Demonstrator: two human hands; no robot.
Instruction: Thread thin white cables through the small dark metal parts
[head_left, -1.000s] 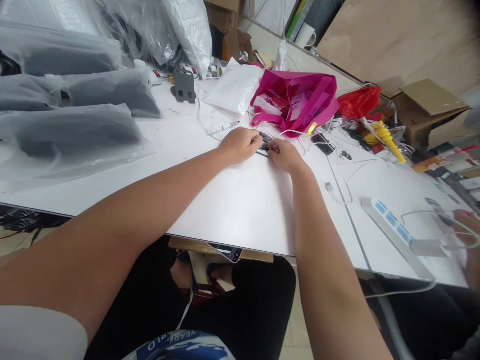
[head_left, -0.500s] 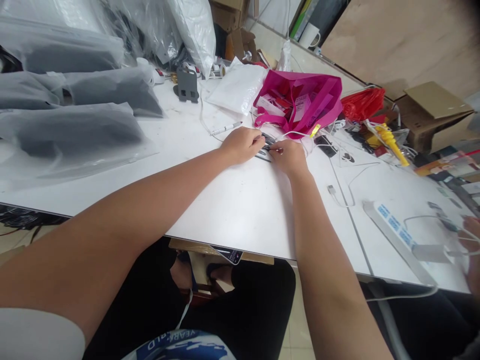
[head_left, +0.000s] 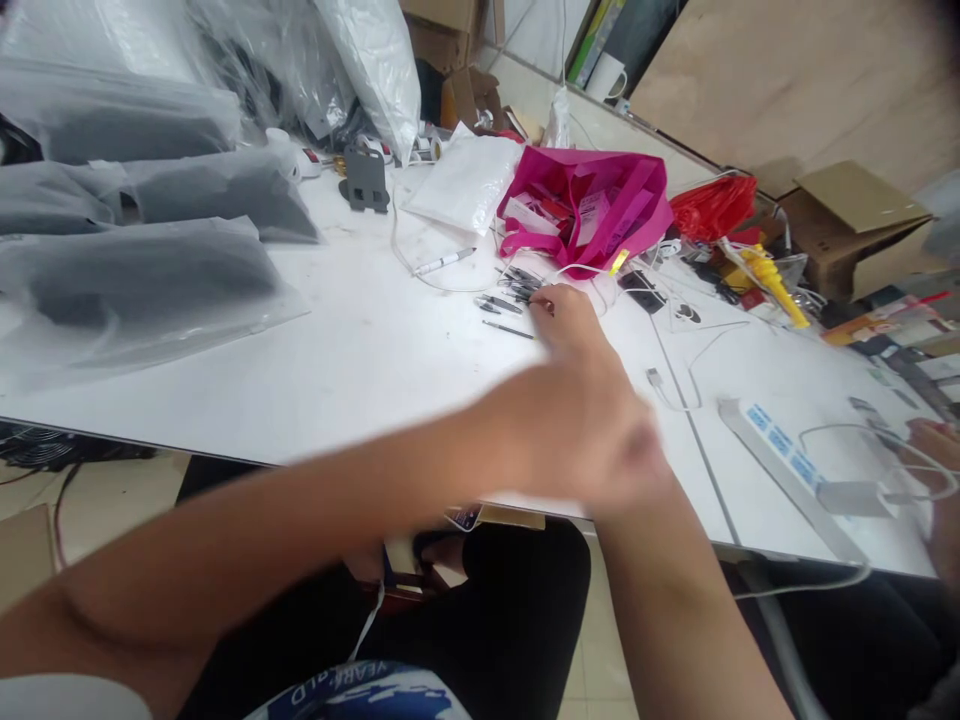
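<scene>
Several black pens [head_left: 517, 284] lie in a loose cluster on the white tabletop, one thin dark stick [head_left: 508, 329] apart from them on the near side. My right hand [head_left: 564, 312] rests at the right end of this cluster, its fingers curled against the table. Whatever is between those fingertips is hidden. Smeared by motion, my left hand [head_left: 585, 440] lies across my right forearm near the wrist, and its fingers are too blurred to read. A white pen [head_left: 444, 262] lies behind the cluster.
Behind the pens stand a pink bag [head_left: 637, 190] full of small boxes and a white plastic packet [head_left: 472, 185]. Grey-filled plastic bags [head_left: 150, 280] cover the left side. On the right lie a power strip [head_left: 784, 470] and cables; another person's hand [head_left: 934, 440] shows at the edge.
My left hand has left the pens and swung toward me and right, over my right forearm. The pens it covered now show. My right hand stays at the cluster.
</scene>
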